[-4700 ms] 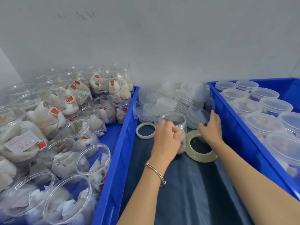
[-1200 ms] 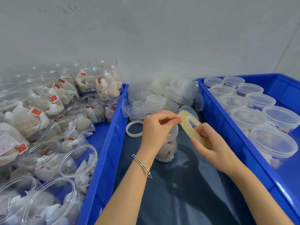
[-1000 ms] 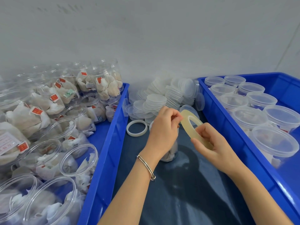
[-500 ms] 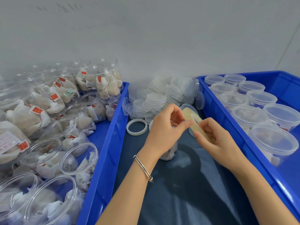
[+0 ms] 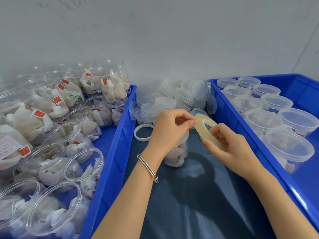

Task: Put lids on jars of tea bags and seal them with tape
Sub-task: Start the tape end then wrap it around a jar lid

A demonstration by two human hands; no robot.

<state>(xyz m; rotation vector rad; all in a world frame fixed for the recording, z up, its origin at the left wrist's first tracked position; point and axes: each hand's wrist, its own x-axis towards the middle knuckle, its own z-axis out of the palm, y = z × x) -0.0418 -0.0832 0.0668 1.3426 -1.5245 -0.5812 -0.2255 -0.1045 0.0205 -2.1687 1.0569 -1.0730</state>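
A clear jar of tea bags (image 5: 176, 152) stands on the dark cloth in the middle, its top hidden behind my left hand. My right hand (image 5: 231, 150) grips a yellowish roll of tape (image 5: 202, 124) held tilted above and to the right of the jar. My left hand (image 5: 170, 130) pinches at the roll's upper left edge with thumb and forefinger, where the tape end lies. Whether the jar carries a lid is hard to tell behind the hand.
A blue crate (image 5: 110, 152) on the left holds several open jars of tea bags. A blue crate (image 5: 241, 135) on the right holds several lidded jars. Stacks of clear lids (image 5: 172, 100) lie at the back by the wall. A white tape ring (image 5: 143, 132) lies on the cloth.
My right hand lifted the tape roll off the cloth and holds it above the jar. My left hand left the jar's top and now pinches the roll's edge.
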